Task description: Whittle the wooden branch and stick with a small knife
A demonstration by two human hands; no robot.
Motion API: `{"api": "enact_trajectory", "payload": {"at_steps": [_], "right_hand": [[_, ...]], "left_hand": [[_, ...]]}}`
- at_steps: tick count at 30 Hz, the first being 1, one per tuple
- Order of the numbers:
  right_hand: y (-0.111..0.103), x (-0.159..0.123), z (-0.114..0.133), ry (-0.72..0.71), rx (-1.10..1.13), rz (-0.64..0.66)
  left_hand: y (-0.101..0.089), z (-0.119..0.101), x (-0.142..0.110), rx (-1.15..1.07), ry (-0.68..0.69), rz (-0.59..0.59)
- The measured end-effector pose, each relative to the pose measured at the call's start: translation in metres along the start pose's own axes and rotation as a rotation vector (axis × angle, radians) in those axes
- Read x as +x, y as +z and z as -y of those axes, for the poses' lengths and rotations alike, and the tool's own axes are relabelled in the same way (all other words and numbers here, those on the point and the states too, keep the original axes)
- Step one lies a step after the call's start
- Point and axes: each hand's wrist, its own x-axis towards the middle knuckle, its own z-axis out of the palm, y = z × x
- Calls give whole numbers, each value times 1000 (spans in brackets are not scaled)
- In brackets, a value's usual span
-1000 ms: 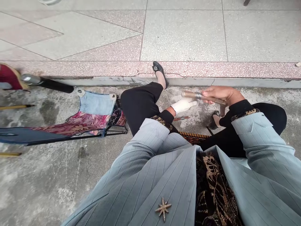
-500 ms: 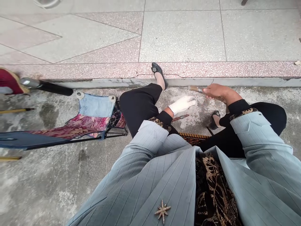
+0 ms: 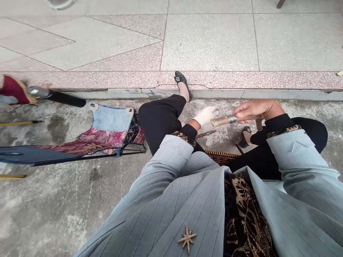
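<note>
My right hand [image 3: 254,109] is bare and closed around a short wooden stick with a metal band [image 3: 230,120], held level over the concrete between my knees. My left hand [image 3: 207,115] wears a white glove, fingers extended, and sits just left of the stick's tip, touching or nearly touching it. A thin reddish stick [image 3: 205,134] lies on the ground below my left wrist. I am seated with black trousers and black flat shoes [image 3: 181,80].
A folding stool with a patchwork cloth seat [image 3: 107,132] stands to my left. A black rod with a metal end [image 3: 56,97] lies along the raised tiled step [image 3: 107,80]. A woven mat edge [image 3: 221,156] shows under my legs. Yellow pencil-like sticks [image 3: 18,123] lie far left.
My right hand swung the stick forward toward the step, then brought it back level and closer. The gloved left hand lifted slightly and now meets the stick's tip.
</note>
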Motion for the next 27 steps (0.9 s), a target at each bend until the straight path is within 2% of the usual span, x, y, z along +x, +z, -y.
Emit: {"api": "enact_trajectory", "payload": {"at_steps": [2, 4, 6, 8, 10, 12, 15, 18, 20, 24, 27], "right_hand": [[6, 10, 1, 129, -87, 55], [11, 21, -1, 324, -215, 21], [11, 30, -7, 508, -343, -83], [5, 35, -15, 619, -400, -224], [-5, 35, -22, 639, -379, -389], [-13, 33, -25, 586, -309, -603], [-16, 28, -18, 331, -96, -834], [-6, 24, -4, 53, 128, -798], [1, 20, 2, -43, 198, -717], [7, 13, 0, -105, 154, -511], [6, 11, -4, -86, 71, -304]], "left_hand": [[-4, 0, -1, 53, -15, -18], [-8, -1, -4, 88, -31, -38], [-10, -3, -7, 89, -32, -51], [-12, -5, -10, 65, -3, -51], [-12, -9, -13, 20, 70, -10], [-11, -14, -16, -36, 160, 76], [-4, -21, -17, -75, 232, 171], [5, -23, -17, -32, 204, 198], [8, -22, -16, 37, 167, 201], [8, -15, -13, 219, 113, 170], [5, -9, -6, 254, 18, 123]]}}
